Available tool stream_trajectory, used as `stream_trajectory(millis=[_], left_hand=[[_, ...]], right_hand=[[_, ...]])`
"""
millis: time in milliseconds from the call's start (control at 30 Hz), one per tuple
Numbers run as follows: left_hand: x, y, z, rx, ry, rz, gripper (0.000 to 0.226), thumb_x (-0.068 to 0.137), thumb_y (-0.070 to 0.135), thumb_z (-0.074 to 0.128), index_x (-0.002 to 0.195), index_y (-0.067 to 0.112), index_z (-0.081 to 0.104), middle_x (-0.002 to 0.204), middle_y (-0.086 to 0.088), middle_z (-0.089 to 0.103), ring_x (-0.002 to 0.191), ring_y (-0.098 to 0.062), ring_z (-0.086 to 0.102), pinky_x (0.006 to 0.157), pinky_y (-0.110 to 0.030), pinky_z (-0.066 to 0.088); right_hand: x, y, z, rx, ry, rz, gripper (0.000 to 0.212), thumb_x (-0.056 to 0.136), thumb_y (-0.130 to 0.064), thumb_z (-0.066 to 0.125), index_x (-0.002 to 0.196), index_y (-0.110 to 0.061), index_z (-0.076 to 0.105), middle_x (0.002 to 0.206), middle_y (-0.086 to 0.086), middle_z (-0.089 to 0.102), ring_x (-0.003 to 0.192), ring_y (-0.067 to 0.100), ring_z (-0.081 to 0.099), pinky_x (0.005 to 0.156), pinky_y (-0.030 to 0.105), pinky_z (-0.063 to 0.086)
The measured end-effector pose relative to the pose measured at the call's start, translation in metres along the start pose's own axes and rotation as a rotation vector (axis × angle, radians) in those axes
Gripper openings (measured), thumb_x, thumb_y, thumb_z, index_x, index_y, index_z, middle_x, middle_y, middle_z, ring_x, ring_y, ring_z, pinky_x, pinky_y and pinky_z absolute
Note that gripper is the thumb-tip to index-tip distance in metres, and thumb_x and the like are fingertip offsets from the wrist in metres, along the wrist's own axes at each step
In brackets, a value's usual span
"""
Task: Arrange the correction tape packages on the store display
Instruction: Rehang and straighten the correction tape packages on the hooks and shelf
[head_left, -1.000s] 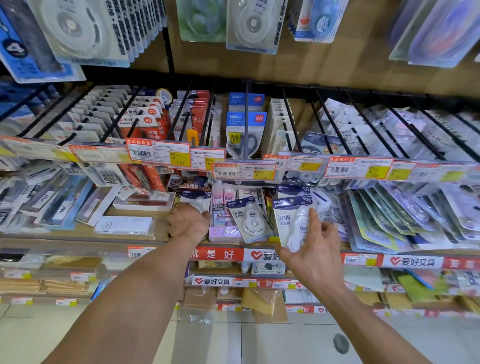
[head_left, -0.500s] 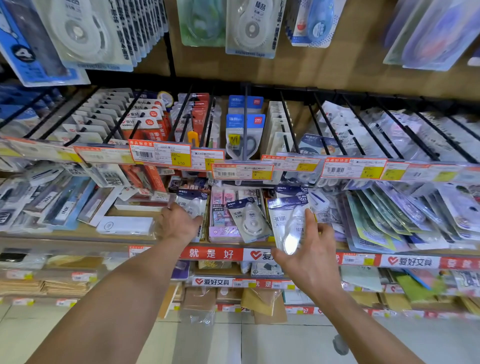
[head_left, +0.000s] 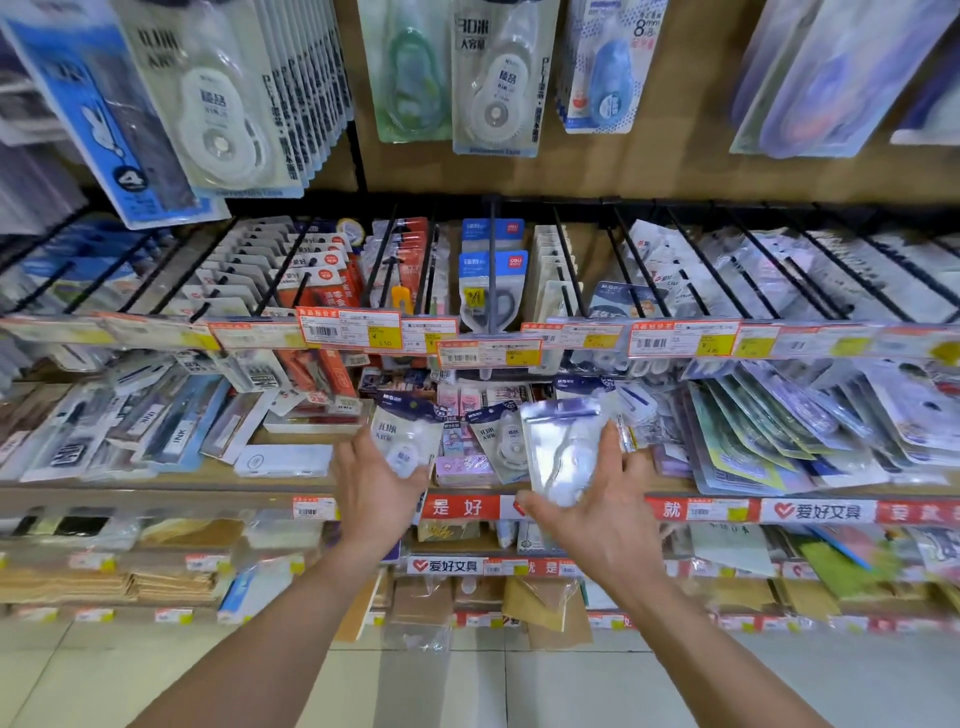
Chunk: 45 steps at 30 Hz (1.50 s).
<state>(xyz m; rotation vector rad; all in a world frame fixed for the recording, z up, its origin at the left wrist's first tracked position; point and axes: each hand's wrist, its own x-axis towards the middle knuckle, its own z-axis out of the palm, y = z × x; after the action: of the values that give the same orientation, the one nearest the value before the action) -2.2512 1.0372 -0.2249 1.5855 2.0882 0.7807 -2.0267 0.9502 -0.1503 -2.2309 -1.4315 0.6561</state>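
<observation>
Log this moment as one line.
left hand: holds correction tape package | right hand: holds glare-washed package | shelf: below both

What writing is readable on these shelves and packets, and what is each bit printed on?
"爱好文具": red shelf-edge strip.
"INK": blue box on the left shelf.
"5.50": yellow price tag.
"8mm": blue hanging correction tape pack.
"deli": blue scissors card.
Packet in the right hand: glare, unreadable.
Barcode labels: too small.

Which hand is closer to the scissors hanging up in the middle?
Right, but only slightly. The scissors pack hangs above the gap between both hands. The right hand sits below, just right; the left hand sits below, further left. Each holds a correction tape package.
</observation>
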Motion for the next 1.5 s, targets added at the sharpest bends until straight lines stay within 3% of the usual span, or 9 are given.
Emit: stream_trajectory(millis=[100, 200, 367, 700, 900, 1100, 1233, 1367, 1500], left_hand=[[-0.029, 0.018, -0.017, -0.086, -0.01, -0.002, 0.085, 0.071, 0.04, 0.084, 0.137, 0.014, 0.038, 0.122, -0.004, 0.039, 0.114, -0.026, 0.047, 0.091, -0.041, 0.05], [-0.058, 0.042, -0.034, -0.155, -0.004, 0.04, 0.089, 0.072, 0.04, 0.083, 0.143, 0.017, 0.033, 0.123, -0.002, 0.036, 0.109, -0.017, 0.043, 0.084, -0.031, 0.043], [-0.091, 0.078, -0.065, -0.271, 0.029, 0.034, 0.088, 0.072, 0.047, 0.082, 0.14, 0.03, 0.03, 0.119, 0.013, 0.029, 0.109, -0.011, 0.045, 0.093, -0.04, 0.049], [-0.082, 0.118, -0.103, -0.379, 0.115, 0.11, 0.094, 0.075, 0.049, 0.079, 0.148, 0.025, 0.025, 0.136, 0.012, 0.03, 0.13, -0.022, 0.042, 0.105, -0.048, 0.045], [-0.078, 0.13, -0.114, -0.423, 0.113, 0.129, 0.094, 0.075, 0.05, 0.079, 0.148, 0.03, 0.023, 0.135, 0.019, 0.026, 0.129, -0.02, 0.045, 0.105, -0.047, 0.047], [-0.081, 0.135, -0.122, -0.437, 0.116, 0.115, 0.095, 0.077, 0.048, 0.078, 0.149, 0.03, 0.02, 0.136, 0.019, 0.024, 0.128, -0.018, 0.044, 0.105, -0.044, 0.046], [-0.08, 0.139, -0.126, -0.43, 0.127, 0.114, 0.095, 0.077, 0.048, 0.079, 0.149, 0.03, 0.02, 0.139, 0.016, 0.023, 0.124, -0.015, 0.043, 0.102, -0.038, 0.046], [-0.076, 0.147, -0.129, -0.426, 0.121, 0.15, 0.095, 0.079, 0.046, 0.078, 0.151, 0.028, 0.019, 0.143, 0.012, 0.024, 0.115, -0.002, 0.03, 0.096, -0.025, 0.034], [-0.066, 0.155, -0.132, -0.384, 0.121, 0.174, 0.094, 0.081, 0.044, 0.077, 0.152, 0.022, 0.02, 0.144, 0.007, 0.025, 0.114, 0.0, 0.025, 0.094, -0.022, 0.027]], right_hand=[[-0.013, -0.006, -0.008, 0.094, 0.048, 0.036, 0.112, 0.084, -0.08, 0.054, 0.165, -0.021, 0.004, 0.162, 0.006, 0.027, 0.139, 0.034, 0.048, 0.103, 0.047, 0.045], [-0.024, -0.012, -0.017, 0.218, 0.118, 0.029, 0.095, 0.088, -0.072, 0.058, 0.161, -0.021, 0.025, 0.162, 0.003, 0.037, 0.146, 0.026, 0.041, 0.111, 0.045, 0.039], [-0.034, -0.03, -0.037, 0.434, 0.183, 0.008, 0.039, 0.081, -0.056, 0.074, 0.108, -0.041, 0.05, 0.097, -0.019, 0.069, 0.091, 0.006, 0.069, 0.077, 0.035, 0.053], [-0.018, -0.076, -0.083, 0.649, 0.185, -0.153, 0.044, 0.077, -0.042, 0.086, 0.099, -0.027, 0.05, 0.084, -0.009, 0.068, 0.064, -0.002, 0.063, 0.065, 0.027, 0.049], [0.006, -0.112, -0.118, 0.751, 0.277, -0.212, 0.045, 0.081, -0.054, 0.08, 0.097, -0.018, 0.06, 0.085, -0.004, 0.072, 0.075, 0.015, 0.071, 0.074, 0.049, 0.061], [0.027, -0.151, -0.146, 0.821, 0.246, -0.396, 0.034, 0.086, -0.037, 0.082, 0.102, -0.017, 0.059, 0.093, -0.004, 0.07, 0.068, -0.003, 0.066, 0.057, 0.016, 0.05], [0.04, -0.168, -0.15, 0.857, 0.206, -0.494, 0.038, 0.092, -0.028, 0.076, 0.122, -0.021, 0.053, 0.11, -0.006, 0.07, 0.09, -0.001, 0.071, 0.078, 0.024, 0.058], [0.05, -0.179, -0.152, 0.829, 0.21, -0.55, 0.077, 0.085, -0.047, 0.073, 0.15, -0.042, 0.032, 0.15, -0.003, 0.054, 0.136, 0.016, 0.055, 0.112, 0.049, 0.048], [0.047, -0.185, -0.153, 0.814, 0.228, -0.61, 0.085, 0.09, -0.036, 0.07, 0.157, -0.049, 0.02, 0.162, -0.009, 0.039, 0.144, 0.013, 0.046, 0.116, 0.048, 0.044]])
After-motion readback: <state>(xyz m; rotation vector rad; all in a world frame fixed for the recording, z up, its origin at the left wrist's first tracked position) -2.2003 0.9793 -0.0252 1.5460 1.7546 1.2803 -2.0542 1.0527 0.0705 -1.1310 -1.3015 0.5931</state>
